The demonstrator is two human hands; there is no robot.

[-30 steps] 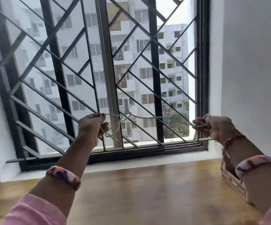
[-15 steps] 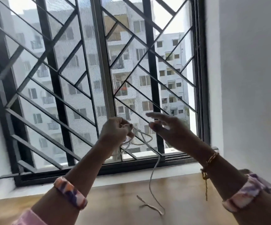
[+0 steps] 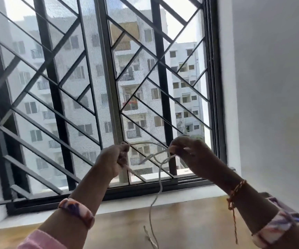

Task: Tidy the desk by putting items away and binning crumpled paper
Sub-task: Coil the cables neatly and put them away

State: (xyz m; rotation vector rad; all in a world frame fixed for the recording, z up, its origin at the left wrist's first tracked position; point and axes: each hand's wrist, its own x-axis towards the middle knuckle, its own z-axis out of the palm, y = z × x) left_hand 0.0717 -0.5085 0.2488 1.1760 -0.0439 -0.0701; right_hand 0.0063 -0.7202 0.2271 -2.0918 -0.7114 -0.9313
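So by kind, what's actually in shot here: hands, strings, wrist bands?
Hands: 2, left hand and right hand, both gripping
White string: 1
Patterned cuffs: 2
Red wrist thread: 1
Total: 6

A single head-worn view looks out from the person's own eye level, facing forward and only slightly down, straight at a barred window (image 3: 109, 97) with apartment blocks beyond; the wide lens bends the bars near the edges, and a white wall (image 3: 274, 87) fills the right side. The camera sits close behind the raised forearms, so the left hand (image 3: 112, 161) and right hand (image 3: 191, 155) appear near mid-frame at arm's length; only a strip of the wooden desk (image 3: 190, 218) shows along the bottom; no second view shares the scene.
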